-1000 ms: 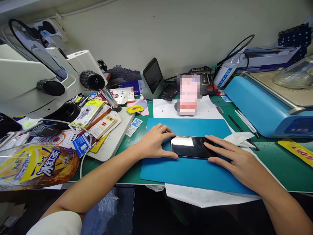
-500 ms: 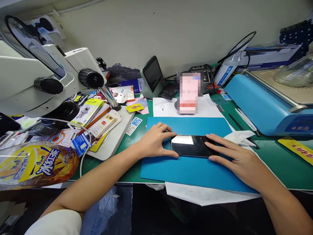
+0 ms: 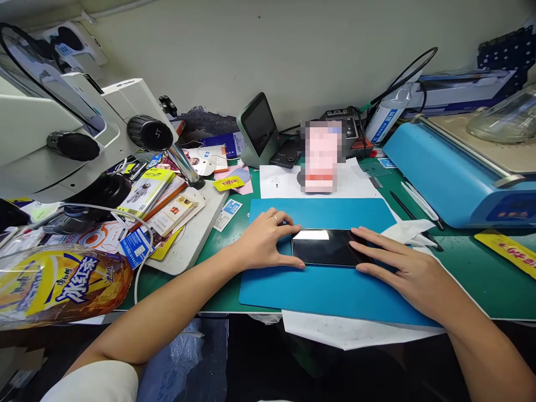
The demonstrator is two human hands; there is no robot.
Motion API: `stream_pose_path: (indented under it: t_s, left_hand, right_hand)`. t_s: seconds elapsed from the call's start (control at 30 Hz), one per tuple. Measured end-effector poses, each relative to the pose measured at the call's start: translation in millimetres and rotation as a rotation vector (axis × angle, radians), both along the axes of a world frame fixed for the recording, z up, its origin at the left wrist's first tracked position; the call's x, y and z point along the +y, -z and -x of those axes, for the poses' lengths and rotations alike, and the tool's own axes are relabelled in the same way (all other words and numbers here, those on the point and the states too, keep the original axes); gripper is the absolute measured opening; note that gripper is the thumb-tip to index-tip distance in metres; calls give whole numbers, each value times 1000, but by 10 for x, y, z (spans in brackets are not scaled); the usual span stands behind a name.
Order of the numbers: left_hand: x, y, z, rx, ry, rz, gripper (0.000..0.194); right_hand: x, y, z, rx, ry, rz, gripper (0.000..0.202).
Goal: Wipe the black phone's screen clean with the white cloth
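Observation:
A smartphone (image 3: 324, 252) with a dark, glossy screen lies lengthwise on the blue mat (image 3: 305, 293); a bright reflection shows on its upper left. At its left end, my left hand (image 3: 268, 240), with a ring on one finger, has the thumb at the near edge and the fingers at the far edge. My right hand (image 3: 408, 271) grips the right end, its thumb at the near edge, one finger along the far edge and another on the glass. The palm and fingers hide part of that end.
Behind the mat stands a blurred-out pink screen (image 3: 322, 162) and a small display (image 3: 259, 128). A microscope (image 3: 142, 128) and a drink bottle (image 3: 67, 285) crowd the left. On the right are a crumpled tissue (image 3: 408, 231), tweezers (image 3: 421, 204) and a blue machine (image 3: 452, 173).
The view has shifted very slightly, and the reflection on the screen is thinner. Both hands keep their places on the smartphone.

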State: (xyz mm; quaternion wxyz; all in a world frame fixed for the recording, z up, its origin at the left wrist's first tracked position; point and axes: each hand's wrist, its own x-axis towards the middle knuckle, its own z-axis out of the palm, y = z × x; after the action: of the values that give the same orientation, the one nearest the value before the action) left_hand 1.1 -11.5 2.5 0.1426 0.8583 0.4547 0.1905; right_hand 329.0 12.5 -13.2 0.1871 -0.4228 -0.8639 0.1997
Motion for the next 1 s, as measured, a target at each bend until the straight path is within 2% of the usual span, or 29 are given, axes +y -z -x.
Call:
stream_pose_path:
  t_s: [0.2,0.37,0.47,0.6,1.0]
  left_hand:
    - [-12,-25,0,4,5,22,78]
    - [-14,-44,9,6,4,53,88]
    - [-11,-64,25,20,0,74,90]
    - [-7,-98,47,49,11,84,80]
    - [-8,-103,28,72,4,120,71]
  right_hand:
    - [-13,-20,22,12,12,14,49]
    - [-29,-56,-3,74,107,38,62]
    - [-31,-67,-32,165,177,79,61]
    - [-35,-73,-47,233,243,137,60]
    - [-70,-102,-10,191,227,89,47]
